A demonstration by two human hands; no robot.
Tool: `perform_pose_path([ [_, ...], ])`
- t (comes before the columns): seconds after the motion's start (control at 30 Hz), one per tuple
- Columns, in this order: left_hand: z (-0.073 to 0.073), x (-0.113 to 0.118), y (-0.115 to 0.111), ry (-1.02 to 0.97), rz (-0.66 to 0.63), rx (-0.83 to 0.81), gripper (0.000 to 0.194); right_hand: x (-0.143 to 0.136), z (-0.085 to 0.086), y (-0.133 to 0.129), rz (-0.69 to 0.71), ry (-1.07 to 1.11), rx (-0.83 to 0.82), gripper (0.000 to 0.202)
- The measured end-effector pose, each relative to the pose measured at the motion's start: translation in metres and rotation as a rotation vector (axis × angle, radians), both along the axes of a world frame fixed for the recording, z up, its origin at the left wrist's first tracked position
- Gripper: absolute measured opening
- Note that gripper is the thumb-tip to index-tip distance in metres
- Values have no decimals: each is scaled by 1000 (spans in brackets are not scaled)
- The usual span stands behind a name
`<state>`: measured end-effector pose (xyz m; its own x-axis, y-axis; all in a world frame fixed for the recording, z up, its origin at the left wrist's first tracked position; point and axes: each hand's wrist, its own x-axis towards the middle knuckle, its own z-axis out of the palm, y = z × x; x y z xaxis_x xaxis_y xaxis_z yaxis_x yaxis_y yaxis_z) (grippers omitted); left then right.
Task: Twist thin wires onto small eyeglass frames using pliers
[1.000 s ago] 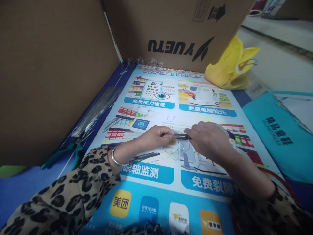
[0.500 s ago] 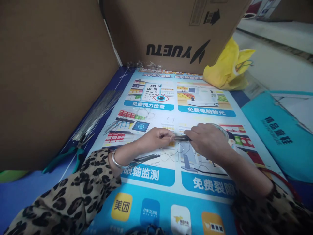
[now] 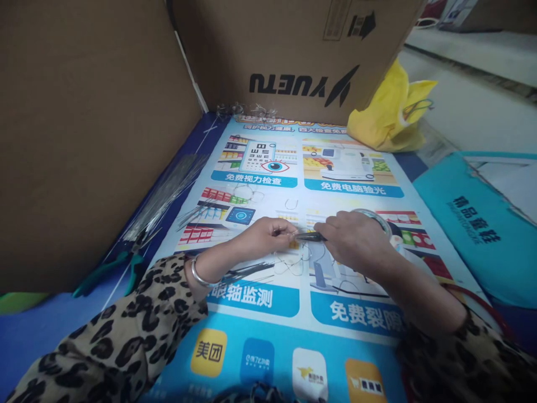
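My left hand (image 3: 274, 235) pinches a thin piece of wire (image 3: 296, 232) between thumb and finger. My right hand (image 3: 352, 238) is wrapped round a pair of pliers (image 3: 309, 237), whose dark jaws point left and meet the wire at my left fingertips. Most of the pliers' handles are hidden in my palm. Just below the hands, bent loops of thin wire (image 3: 289, 264) lie on the printed poster (image 3: 268, 330). Beside my left wrist rest several dark straight wires (image 3: 249, 272).
Green-handled pliers (image 3: 133, 263) and a bundle of straight wires (image 3: 163, 196) lie at the left. Cardboard walls (image 3: 293, 39) stand at the left and back, with small wire pieces (image 3: 255, 112) along the base. A yellow bag (image 3: 384, 120) and a turquoise bag (image 3: 474, 229) sit at the right.
Both hands stay almost in place, with the pliers at the wire. The whole view has shifted very slightly.
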<state>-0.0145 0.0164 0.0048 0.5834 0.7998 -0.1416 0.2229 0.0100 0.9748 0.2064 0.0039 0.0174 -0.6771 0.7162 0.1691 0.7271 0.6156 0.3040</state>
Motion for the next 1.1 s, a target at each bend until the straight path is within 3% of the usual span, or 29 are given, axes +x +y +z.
perform_pose_path([
  [0.87,-2,-3,2,51,-24,39,13,-6,3,-9,-104,6,-143,17],
  [1.1,4,-5,3,68,-91,24,12,-4,0,-5,-4,51,-56,16],
])
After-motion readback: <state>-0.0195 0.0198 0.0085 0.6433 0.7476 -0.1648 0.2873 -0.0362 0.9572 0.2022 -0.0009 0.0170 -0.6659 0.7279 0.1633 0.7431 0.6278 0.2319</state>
